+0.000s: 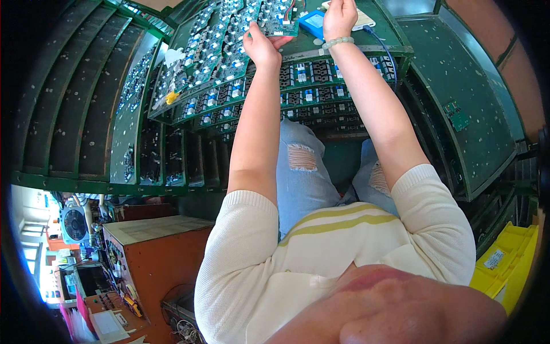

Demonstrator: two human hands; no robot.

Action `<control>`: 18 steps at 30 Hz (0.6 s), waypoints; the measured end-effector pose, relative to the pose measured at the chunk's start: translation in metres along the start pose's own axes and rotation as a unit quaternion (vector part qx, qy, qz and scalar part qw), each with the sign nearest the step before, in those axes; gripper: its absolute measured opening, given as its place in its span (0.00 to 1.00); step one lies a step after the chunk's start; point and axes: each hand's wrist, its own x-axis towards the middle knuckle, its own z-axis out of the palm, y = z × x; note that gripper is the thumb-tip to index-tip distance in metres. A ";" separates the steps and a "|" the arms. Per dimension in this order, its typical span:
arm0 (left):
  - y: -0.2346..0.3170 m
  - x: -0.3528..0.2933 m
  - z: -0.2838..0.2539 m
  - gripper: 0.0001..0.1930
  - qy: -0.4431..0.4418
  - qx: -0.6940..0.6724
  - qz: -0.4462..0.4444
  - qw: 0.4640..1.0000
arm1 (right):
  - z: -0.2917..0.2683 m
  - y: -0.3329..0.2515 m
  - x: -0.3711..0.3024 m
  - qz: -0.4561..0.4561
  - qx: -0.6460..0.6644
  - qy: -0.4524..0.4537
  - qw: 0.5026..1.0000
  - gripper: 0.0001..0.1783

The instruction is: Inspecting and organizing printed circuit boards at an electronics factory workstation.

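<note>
My left hand (264, 47) grips the near edge of a green circuit board (279, 27), its thumb on top and its fingers underneath. Red and dark wires run from a white connector on that board. My right hand (340, 22), with a beaded bracelet at the wrist, is raised at the top edge of the view. Its fingers are drawn together, and the picture's edge cuts off whatever they hold. Between my hands lies a blue handheld device (313, 24) with a screen. A white box-shaped device (363, 20) with a dark blue cable sits behind my right wrist.
Rows of circuit boards (200, 49) cover the green bench's left side, with more stacked along its front. A yellow piece (172, 97) lies on them. Green racks (74, 92) stand left; a green panel (458, 74) holds a small board (456, 116) right. A yellow crate (504, 264) stands lower right.
</note>
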 end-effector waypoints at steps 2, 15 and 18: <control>0.000 0.000 0.000 0.23 0.003 0.000 -0.001 1.000 | 0.000 0.000 -0.001 0.004 -0.015 0.000 1.000 0.15; 0.003 -0.002 0.004 0.23 0.003 -0.012 -0.007 1.000 | 0.003 -0.021 -0.013 -0.088 -0.079 -0.344 0.931 0.10; 0.000 -0.002 0.003 0.23 0.015 0.013 -0.013 1.000 | 0.003 -0.009 -0.013 -0.122 -0.113 -0.369 0.914 0.10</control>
